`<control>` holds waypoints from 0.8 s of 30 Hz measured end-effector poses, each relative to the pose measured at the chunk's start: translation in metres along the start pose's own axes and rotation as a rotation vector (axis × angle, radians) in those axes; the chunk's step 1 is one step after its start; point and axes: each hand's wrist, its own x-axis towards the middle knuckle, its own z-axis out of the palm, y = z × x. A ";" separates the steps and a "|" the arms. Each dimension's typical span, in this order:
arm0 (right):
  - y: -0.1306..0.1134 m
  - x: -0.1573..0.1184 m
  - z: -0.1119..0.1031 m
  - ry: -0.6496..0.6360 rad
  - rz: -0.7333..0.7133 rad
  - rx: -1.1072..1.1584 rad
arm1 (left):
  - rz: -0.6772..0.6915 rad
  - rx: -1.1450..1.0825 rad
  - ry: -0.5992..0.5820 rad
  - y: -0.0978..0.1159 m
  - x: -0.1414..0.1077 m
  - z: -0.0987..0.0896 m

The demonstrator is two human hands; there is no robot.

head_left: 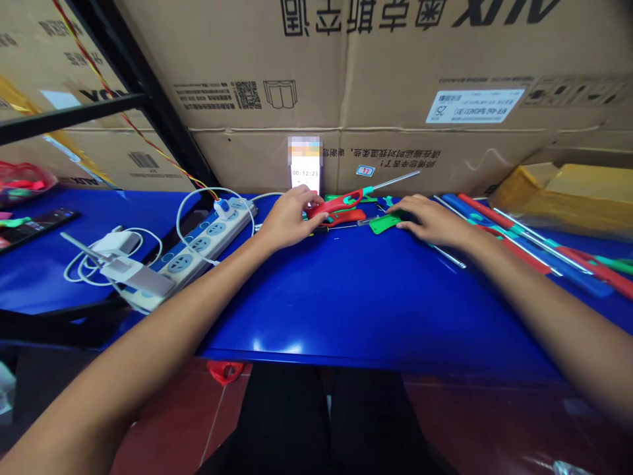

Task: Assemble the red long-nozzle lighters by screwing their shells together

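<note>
My left hand (291, 216) is closed on a red long-nosed lighter (341, 202), whose metal tube points up and to the right. Under it lies another red lighter part (349, 216), partly covered. My right hand (425, 218) pinches the edge of a flat green plastic piece (384, 224) at the table surface. A thin screwdriver (363, 223) with a clear handle lies between my hands. Small green parts (388, 200) sit behind, partly hidden. Past my right wrist rests a loose metal tube (450, 257).
A phone (305, 173) showing a timer leans against the large cardboard box (237, 152). Left stands a power strip (198, 247) with a plugged-in charger and white cables. Several red and blue long lighters (534, 241) lie right, before a taped box (554, 191). The blue table (321, 303) ends near my lap.
</note>
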 end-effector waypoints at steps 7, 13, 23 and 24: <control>0.006 -0.001 -0.006 -0.036 -0.011 -0.003 | -0.011 0.004 -0.007 0.000 0.000 0.001; 0.010 -0.001 -0.003 -0.029 0.009 -0.029 | 0.032 -0.017 -0.078 0.000 0.000 -0.001; 0.006 -0.001 -0.010 0.127 0.095 -0.007 | 0.027 -0.084 -0.041 -0.002 0.001 -0.002; 0.000 -0.001 -0.010 0.155 0.123 0.040 | 0.027 -0.092 -0.039 -0.003 0.001 -0.002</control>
